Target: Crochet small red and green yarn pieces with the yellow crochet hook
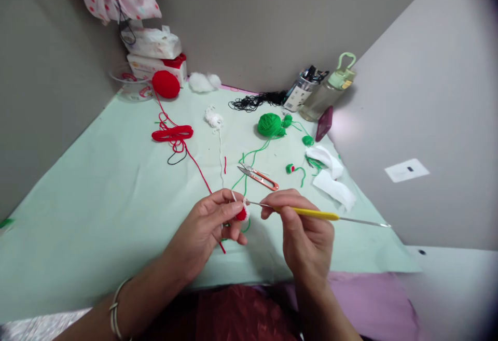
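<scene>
My left hand (212,222) pinches a small red and white crochet piece (241,213) between thumb and fingers. White yarn (221,159) runs up from it to a loose white bundle (213,117), and red and green strands hang by the fingers. In my right hand (307,232) is a crochet hook (317,213) with a yellow handle, held like a pen. Its thin metal tip meets the white edge of the piece; whether a loop sits on it is too small to tell. A second metal end points right.
Orange-handled thread snips (259,176) lie just beyond my hands. Further back are a green yarn ball (269,124), a red yarn ball (166,84), a red skein (172,133) and black yarn (254,101). A bottle (324,92) and pen holder (299,92) stand back right.
</scene>
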`<state>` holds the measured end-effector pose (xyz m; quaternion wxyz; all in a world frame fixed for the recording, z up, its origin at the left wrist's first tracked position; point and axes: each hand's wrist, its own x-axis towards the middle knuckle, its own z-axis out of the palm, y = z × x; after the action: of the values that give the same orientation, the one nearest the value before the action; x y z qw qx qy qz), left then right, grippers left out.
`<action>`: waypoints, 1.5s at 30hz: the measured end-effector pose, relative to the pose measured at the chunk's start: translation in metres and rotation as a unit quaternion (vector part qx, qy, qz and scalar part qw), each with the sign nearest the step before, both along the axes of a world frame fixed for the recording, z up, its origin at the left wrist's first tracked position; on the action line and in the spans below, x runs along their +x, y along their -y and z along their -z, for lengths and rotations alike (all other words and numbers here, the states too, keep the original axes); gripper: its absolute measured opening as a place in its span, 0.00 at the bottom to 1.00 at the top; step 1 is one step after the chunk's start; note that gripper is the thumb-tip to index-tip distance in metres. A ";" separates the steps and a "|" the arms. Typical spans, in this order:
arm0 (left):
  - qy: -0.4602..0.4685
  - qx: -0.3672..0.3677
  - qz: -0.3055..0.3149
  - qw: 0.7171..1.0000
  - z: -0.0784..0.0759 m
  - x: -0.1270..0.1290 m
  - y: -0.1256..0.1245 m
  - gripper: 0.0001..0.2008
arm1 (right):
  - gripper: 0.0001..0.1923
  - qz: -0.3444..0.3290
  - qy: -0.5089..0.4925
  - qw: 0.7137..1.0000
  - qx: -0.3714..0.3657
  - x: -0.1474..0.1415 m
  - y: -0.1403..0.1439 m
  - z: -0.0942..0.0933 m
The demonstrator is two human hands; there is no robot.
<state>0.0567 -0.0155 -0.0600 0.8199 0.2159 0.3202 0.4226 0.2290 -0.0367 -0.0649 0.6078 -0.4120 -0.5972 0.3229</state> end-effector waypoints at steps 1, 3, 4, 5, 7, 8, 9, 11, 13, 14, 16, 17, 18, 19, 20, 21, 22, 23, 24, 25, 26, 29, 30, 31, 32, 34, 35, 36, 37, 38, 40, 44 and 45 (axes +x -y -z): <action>0.000 0.000 0.002 1.000 0.000 0.000 0.000 0.08 | 0.11 0.000 -0.001 1.000 -0.001 0.000 0.000 0.000; -0.001 0.001 0.005 1.000 0.001 0.000 0.000 0.08 | 0.11 -0.002 0.003 1.000 -0.002 0.000 0.000 -0.001; -0.001 0.001 0.005 1.000 0.000 0.000 0.000 0.09 | 0.11 -0.004 0.010 1.000 -0.002 0.000 0.001 -0.002; -0.002 0.002 0.003 1.000 0.000 0.000 0.000 0.09 | 0.11 -0.004 0.018 1.000 -0.001 0.000 0.001 -0.004; -0.008 0.005 0.002 1.000 -0.001 0.000 0.000 0.10 | 0.11 -0.001 0.037 0.999 0.005 0.000 0.002 -0.006; -0.014 0.008 0.003 1.000 -0.002 0.000 0.001 0.10 | 0.11 0.001 0.044 0.999 0.008 -0.001 0.002 -0.006; -0.021 0.013 0.005 1.000 -0.003 0.001 0.001 0.10 | 0.11 0.005 0.049 0.999 0.010 -0.001 0.002 -0.006; -0.033 0.025 0.008 0.999 -0.004 0.003 0.001 0.11 | 0.11 0.009 0.055 0.998 0.012 -0.003 0.002 -0.006; -0.034 0.034 0.006 0.999 -0.004 0.004 0.002 0.18 | 0.10 0.001 0.058 0.998 0.009 -0.005 0.002 -0.005; -0.032 0.037 0.005 0.999 -0.004 0.004 0.002 0.23 | 0.10 -0.004 0.056 0.998 0.008 -0.006 0.002 -0.004; -0.031 0.039 0.005 0.999 -0.002 0.004 0.002 0.32 | 0.09 -0.015 0.040 0.999 0.003 -0.008 0.001 -0.002; -0.031 0.042 0.007 0.999 -0.001 0.003 0.003 0.35 | 0.09 -0.019 0.029 0.999 -0.001 -0.008 0.001 -0.001; -0.032 0.044 0.009 0.998 0.001 0.003 0.003 0.37 | 0.09 -0.023 0.020 1.000 -0.006 -0.009 0.001 0.000; -0.033 0.046 0.011 0.998 0.002 0.002 0.003 0.37 | 0.09 -0.028 0.013 0.999 -0.010 -0.009 0.001 0.002; -0.033 0.048 0.013 0.998 0.003 0.001 0.003 0.37 | 0.09 -0.033 0.007 0.999 -0.012 -0.009 0.001 0.003; -0.034 0.050 0.012 0.998 0.003 0.001 0.003 0.36 | 0.09 -0.035 -0.003 0.999 -0.013 -0.009 0.001 0.004; -0.036 0.051 0.009 0.998 0.003 0.000 0.003 0.35 | 0.09 -0.034 -0.016 0.999 -0.015 -0.009 0.000 0.005; -0.040 0.051 0.004 0.998 0.003 0.000 0.003 0.32 | 0.09 -0.031 -0.033 0.999 -0.020 -0.009 0.000 0.007; -0.043 0.052 -0.004 0.998 0.002 0.000 0.003 0.30 | 0.09 -0.028 -0.052 0.998 -0.028 -0.008 0.000 0.008; -0.045 0.054 -0.010 0.998 0.002 0.000 0.003 0.27 | 0.09 -0.027 -0.071 0.996 -0.040 -0.008 -0.001 0.009; -0.047 0.054 -0.016 0.997 0.001 0.000 0.003 0.25 | 0.09 -0.028 -0.090 0.994 -0.053 -0.007 -0.001 0.010; -0.053 0.056 -0.027 0.997 0.000 0.000 0.003 0.21 | 0.09 -0.039 -0.130 0.987 -0.086 -0.006 -0.003 0.010; -0.056 0.055 -0.029 0.996 -0.001 0.000 0.003 0.21 | 0.09 -0.043 -0.139 0.985 -0.091 -0.005 -0.004 0.009; -0.059 0.055 -0.031 0.996 -0.001 0.000 0.003 0.21 | 0.10 -0.046 -0.145 0.984 -0.094 -0.005 -0.005 0.009; -0.061 0.055 -0.032 0.996 -0.002 -0.001 0.004 0.21 | 0.10 -0.049 -0.146 0.983 -0.096 -0.004 -0.005 0.008; -0.061 0.055 -0.033 0.996 -0.002 -0.001 0.004 0.20 | 0.11 -0.050 -0.129 0.986 -0.092 -0.003 -0.004 0.006; -0.062 0.056 -0.034 0.996 -0.003 -0.001 0.004 0.21 | 0.11 -0.045 -0.110 0.989 -0.085 -0.002 -0.003 0.005; -0.065 0.057 -0.035 0.996 -0.003 -0.001 0.004 0.21 | 0.11 -0.036 -0.083 0.993 -0.075 -0.002 -0.002 0.004; -0.068 0.059 -0.038 0.995 -0.003 -0.001 0.004 0.21 | 0.11 -0.025 -0.050 0.997 -0.060 -0.001 0.000 0.003; -0.073 0.062 -0.041 0.995 -0.002 -0.001 0.003 0.21 | 0.11 -0.015 -0.015 0.999 -0.041 -0.001 0.002 0.002; -0.087 0.073 -0.049 0.992 -0.001 -0.001 0.003 0.22 | 0.12 -0.004 0.053 0.999 0.006 -0.001 0.005 0.000; -0.117 0.107 -0.064 0.985 0.002 -0.001 0.002 0.21 | 0.14 -0.007 0.157 0.982 0.104 -0.002 0.010 0.003; -0.121 0.112 -0.067 0.984 0.003 -0.001 0.002 0.22 | 0.14 -0.001 0.175 0.976 0.126 -0.003 0.010 0.004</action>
<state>0.0561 -0.0174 -0.0627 0.7156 0.3341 0.3818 0.4801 0.2261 -0.0470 -0.0694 0.5406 -0.3815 -0.7307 0.1684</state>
